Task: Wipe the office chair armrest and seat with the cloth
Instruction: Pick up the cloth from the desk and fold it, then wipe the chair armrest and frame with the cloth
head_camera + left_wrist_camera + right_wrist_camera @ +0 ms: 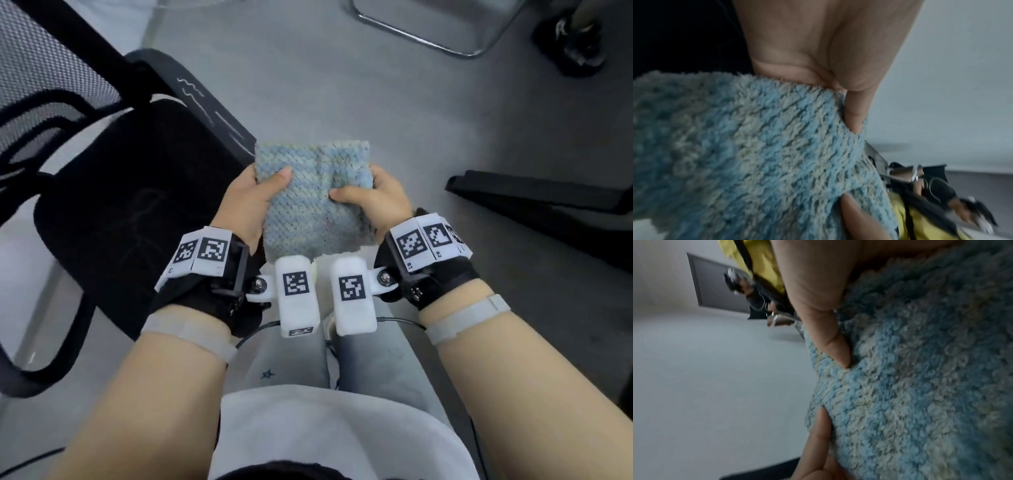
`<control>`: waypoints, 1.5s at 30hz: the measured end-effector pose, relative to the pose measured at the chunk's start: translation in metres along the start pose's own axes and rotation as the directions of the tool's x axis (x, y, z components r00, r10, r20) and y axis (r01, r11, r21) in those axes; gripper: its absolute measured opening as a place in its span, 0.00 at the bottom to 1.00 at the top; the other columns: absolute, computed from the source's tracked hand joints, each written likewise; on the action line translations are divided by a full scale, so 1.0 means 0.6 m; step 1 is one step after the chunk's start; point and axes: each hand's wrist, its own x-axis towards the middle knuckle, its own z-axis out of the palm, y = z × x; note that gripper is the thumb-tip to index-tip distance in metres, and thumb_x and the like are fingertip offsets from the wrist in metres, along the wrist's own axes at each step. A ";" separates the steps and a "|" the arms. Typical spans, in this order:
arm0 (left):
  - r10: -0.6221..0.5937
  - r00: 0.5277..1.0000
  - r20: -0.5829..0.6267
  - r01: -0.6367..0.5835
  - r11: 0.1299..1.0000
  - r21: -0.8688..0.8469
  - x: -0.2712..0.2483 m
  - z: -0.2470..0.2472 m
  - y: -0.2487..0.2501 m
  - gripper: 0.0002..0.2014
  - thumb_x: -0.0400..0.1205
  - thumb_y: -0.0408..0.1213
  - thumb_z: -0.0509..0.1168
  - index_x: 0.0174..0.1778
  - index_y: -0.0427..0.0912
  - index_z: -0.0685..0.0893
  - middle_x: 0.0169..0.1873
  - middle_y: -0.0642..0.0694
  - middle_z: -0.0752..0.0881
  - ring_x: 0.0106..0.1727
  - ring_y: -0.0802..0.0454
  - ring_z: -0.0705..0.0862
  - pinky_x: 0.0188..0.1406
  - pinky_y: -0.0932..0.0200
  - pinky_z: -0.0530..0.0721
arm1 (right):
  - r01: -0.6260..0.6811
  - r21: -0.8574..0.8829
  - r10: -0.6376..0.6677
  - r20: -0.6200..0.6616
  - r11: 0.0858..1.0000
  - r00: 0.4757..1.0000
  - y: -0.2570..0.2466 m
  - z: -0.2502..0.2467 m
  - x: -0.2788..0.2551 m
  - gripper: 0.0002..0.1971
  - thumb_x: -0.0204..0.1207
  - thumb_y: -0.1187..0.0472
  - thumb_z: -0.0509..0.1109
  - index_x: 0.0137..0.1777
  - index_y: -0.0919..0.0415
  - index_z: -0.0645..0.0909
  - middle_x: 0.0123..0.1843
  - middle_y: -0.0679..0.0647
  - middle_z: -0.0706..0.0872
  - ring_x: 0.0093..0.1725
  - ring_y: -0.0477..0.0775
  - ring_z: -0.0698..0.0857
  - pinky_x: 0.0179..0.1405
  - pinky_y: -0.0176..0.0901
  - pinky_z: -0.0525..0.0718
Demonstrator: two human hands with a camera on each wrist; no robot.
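Two hands on one cloth [310,202]: blue-and-pale knitted pile, folded, held flat in the air above the floor [394,113], just right of the chair.
Left hand [251,202]: grips the cloth's left edge, thumb on top, fingers [854,113] curled underneath.
Right hand [378,198]: grips the right edge, thumb on top, fingers [834,340] pressed into the pile below.
Office chair: black seat [137,212] at left, clear of the cloth; black armrest [191,99] with pale scuff marks, its near end just beside the cloth's far left corner; mesh backrest [37,82] at upper left.
Wrists: marker-tagged camera mounts.
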 end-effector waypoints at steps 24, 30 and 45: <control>0.047 0.897 -0.440 -0.257 0.864 -0.432 0.104 -0.083 -0.074 0.09 0.83 0.36 0.57 0.55 0.46 0.81 0.52 0.51 0.86 0.53 0.58 0.86 0.48 0.56 0.88 | 0.728 -0.683 -0.149 0.726 -0.054 0.671 0.016 0.101 0.206 0.43 0.64 0.34 0.69 0.78 0.38 0.55 0.83 0.58 0.44 0.79 0.63 0.51 0.73 0.66 0.59; 0.029 0.897 -0.442 -0.248 0.859 -0.447 0.118 -0.100 -0.114 0.19 0.83 0.27 0.51 0.62 0.47 0.80 0.58 0.50 0.85 0.59 0.55 0.84 0.52 0.59 0.85 | 0.813 -0.555 -0.183 0.793 0.178 0.581 0.051 0.102 0.237 0.36 0.75 0.59 0.69 0.80 0.48 0.55 0.83 0.60 0.37 0.76 0.47 0.53 0.73 0.50 0.68; -0.066 0.945 -0.320 -0.072 0.913 -0.401 0.173 -0.078 -0.095 0.16 0.80 0.21 0.51 0.47 0.39 0.82 0.34 0.50 0.89 0.31 0.62 0.87 0.33 0.68 0.86 | 0.832 -0.522 -0.195 0.810 0.186 0.552 0.006 0.145 0.282 0.28 0.78 0.60 0.64 0.77 0.46 0.62 0.84 0.53 0.41 0.75 0.56 0.63 0.66 0.44 0.72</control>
